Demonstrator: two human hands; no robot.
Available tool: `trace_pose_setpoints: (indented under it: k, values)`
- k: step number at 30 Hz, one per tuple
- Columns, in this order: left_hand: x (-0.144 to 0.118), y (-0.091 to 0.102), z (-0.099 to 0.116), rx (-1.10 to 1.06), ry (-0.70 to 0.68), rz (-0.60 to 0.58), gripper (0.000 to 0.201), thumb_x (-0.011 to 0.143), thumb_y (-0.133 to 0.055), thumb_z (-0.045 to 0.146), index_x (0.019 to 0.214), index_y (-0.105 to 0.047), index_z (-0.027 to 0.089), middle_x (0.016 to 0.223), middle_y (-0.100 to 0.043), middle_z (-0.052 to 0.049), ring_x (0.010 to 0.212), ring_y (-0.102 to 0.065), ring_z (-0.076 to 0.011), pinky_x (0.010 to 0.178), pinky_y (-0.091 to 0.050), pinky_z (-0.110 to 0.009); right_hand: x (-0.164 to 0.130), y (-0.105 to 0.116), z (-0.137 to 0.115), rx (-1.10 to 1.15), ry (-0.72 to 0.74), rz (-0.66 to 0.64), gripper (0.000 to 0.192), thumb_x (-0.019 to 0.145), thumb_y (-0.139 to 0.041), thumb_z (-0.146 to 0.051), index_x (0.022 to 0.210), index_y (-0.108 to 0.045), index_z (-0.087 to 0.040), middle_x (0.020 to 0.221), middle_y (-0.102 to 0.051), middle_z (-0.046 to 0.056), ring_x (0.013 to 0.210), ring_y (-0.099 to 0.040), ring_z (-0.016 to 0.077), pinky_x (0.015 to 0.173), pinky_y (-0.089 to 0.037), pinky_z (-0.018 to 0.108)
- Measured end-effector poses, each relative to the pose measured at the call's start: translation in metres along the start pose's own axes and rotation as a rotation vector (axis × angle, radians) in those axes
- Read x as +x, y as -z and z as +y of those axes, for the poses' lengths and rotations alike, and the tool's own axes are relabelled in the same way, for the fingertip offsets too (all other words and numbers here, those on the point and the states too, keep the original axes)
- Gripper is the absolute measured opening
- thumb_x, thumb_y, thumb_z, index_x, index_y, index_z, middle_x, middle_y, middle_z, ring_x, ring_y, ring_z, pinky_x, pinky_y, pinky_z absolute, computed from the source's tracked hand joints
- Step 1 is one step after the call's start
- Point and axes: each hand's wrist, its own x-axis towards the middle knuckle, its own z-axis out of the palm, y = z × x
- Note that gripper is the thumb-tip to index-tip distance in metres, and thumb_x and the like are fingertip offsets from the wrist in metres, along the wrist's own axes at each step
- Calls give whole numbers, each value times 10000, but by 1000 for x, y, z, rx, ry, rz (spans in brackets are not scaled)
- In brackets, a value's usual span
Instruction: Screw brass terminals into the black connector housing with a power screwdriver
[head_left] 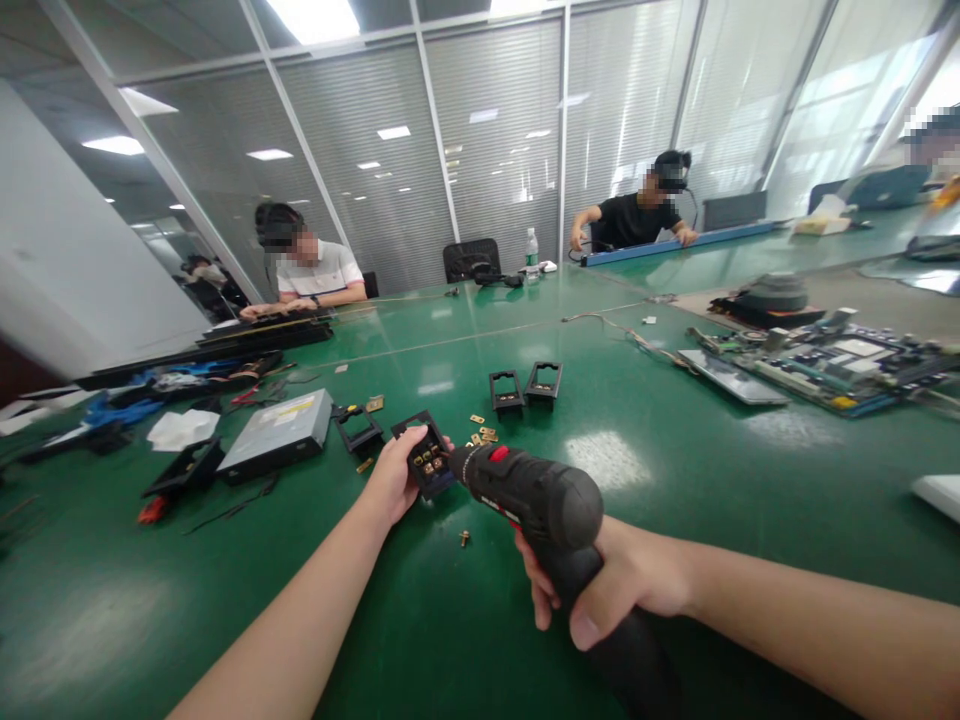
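My left hand grips a black plastic socket frame by its left side, tilted up off the green table. Brass-coloured terminals show inside the frame. In my right hand is a black cordless drill with a red switch on top, its chuck pointing left at the terminals. Whether the bit touches a screw I cannot make out. A small brass screw piece lies on the table below the frame. Several small brass plates are scattered just beyond the chuck.
Two more black frames stand farther back, and another frame lies left beside a silver disc drive. Circuit boards cover the right side. Co-workers sit across the table, one by a long blue bar. A bottle stands at the back.
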Motion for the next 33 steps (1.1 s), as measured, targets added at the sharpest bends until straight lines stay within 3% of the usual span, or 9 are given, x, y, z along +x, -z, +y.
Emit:
trace_pose_setpoints:
  k: [7,12,17,22,27,33]
  values:
    - [-2,2,0,-3,-36,-10,240,809,-706,301,965,-665,124,928,-769,-143,815,-750,-264,726,-618,-395,-2,-7,0,57,-120,-30,524,551,-895,-222,926,-547,-104,797,-692,98,760,-694,221,613,-517,210]
    - [-4,1,1,27,-18,-16,260,826,-689,316,985,-653,113,905,-766,-157,774,-745,-262,699,-608,-385,-2,-12,0,171,-118,-50,643,567,-906,-182,1107,-562,-120,1027,-669,121,713,-708,206,622,-570,245]
    - [-5,0,2,16,-32,-19,243,821,-694,313,971,-640,129,882,-763,-138,772,-742,-255,694,-605,-375,-4,-11,-1,156,-144,-85,426,610,-891,-201,884,-591,-73,790,-665,93,620,-679,177,547,-551,198]
    - [-4,0,0,-1,-59,-25,256,810,-712,317,973,-634,134,899,-763,-134,795,-741,-254,719,-608,-386,-4,-11,1,127,-111,-59,583,640,-855,-167,1125,-540,-100,756,-646,51,579,-676,191,535,-574,242]
    - [-4,0,-1,-8,-64,-32,249,805,-717,310,963,-628,140,879,-760,-123,792,-737,-250,701,-607,-375,-5,-15,1,114,-161,-25,520,584,-866,-159,976,-529,-102,716,-646,56,571,-663,175,484,-518,168]
    - [-5,-2,-1,12,-56,-37,233,790,-719,308,920,-635,133,827,-753,-117,725,-727,-239,665,-594,-350,-8,-12,1,101,-144,-18,624,616,-869,-216,1107,-503,-100,766,-625,42,594,-676,187,540,-568,224]
